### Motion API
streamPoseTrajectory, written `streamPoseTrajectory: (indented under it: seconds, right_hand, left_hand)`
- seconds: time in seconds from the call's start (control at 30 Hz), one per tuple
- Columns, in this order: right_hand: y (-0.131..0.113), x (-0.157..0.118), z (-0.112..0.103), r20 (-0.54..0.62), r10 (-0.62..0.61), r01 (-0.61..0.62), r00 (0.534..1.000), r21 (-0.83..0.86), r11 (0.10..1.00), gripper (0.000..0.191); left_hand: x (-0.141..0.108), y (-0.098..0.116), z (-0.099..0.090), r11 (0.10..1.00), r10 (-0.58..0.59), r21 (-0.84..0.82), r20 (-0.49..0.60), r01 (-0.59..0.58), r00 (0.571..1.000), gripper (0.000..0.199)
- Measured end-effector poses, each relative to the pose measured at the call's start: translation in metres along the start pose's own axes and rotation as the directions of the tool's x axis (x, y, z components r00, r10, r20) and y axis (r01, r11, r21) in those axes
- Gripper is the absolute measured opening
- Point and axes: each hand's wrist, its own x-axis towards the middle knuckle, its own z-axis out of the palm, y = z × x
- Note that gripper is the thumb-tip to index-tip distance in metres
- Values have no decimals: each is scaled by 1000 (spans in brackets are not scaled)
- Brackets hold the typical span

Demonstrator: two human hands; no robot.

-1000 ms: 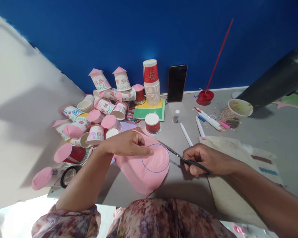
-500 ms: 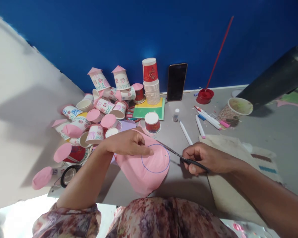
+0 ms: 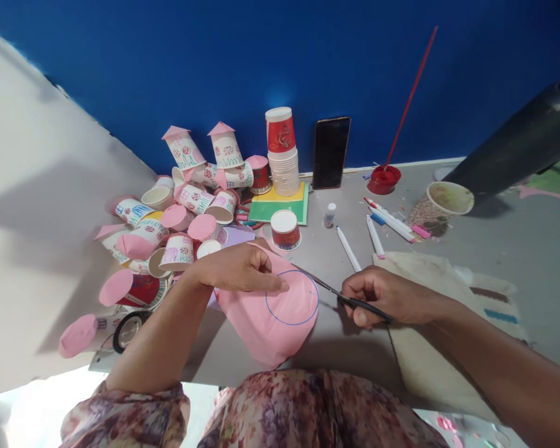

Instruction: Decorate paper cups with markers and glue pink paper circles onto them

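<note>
A sheet of pink paper [image 3: 256, 326] with a blue circle drawn on it is held over the table. My left hand [image 3: 242, 267] pinches it at the upper left, the thumb lying inside the circle. My right hand [image 3: 378, 295] is closed round the black handles of a pair of scissors [image 3: 324, 286]. The blades point up and left and lie along the paper's right upper edge, by the top of the circle. Just beyond the paper stands a short red cup with a white top [image 3: 285, 230].
Decorated paper cups [image 3: 177, 252], several with pink paper tops, crowd the left. A cup stack [image 3: 282, 149] and a phone [image 3: 331, 152] stand at the back wall. Markers [image 3: 348, 249], a glue stick [image 3: 330, 214], a patterned cup [image 3: 441, 208] and a cream cloth [image 3: 417, 348] lie rightward.
Almost nothing differs. The view has shifted very slightly; both hands, the paper and the scissors keep their places.
</note>
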Motion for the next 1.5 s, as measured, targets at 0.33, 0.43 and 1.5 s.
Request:
streamPoseTrajectory:
  seconds: [0.33,0.43,1.5]
  right_hand:
    - [-2,0,1,-12,12,-12,1000,-5,1000,51]
    - [-3,0,1,-18,11,-11,1000,-1,1000,51]
    - [6,5,-2,-164,-34,32,986,-18,999,43]
  left_hand:
    - [0,-1,1,1000,-10,-27,-16,10,1000,52]
    - [0,0,1,999,-11,-32,-14,10,1000,52]
    - [-36,3,29,991,119,133,-857,-9,501,16]
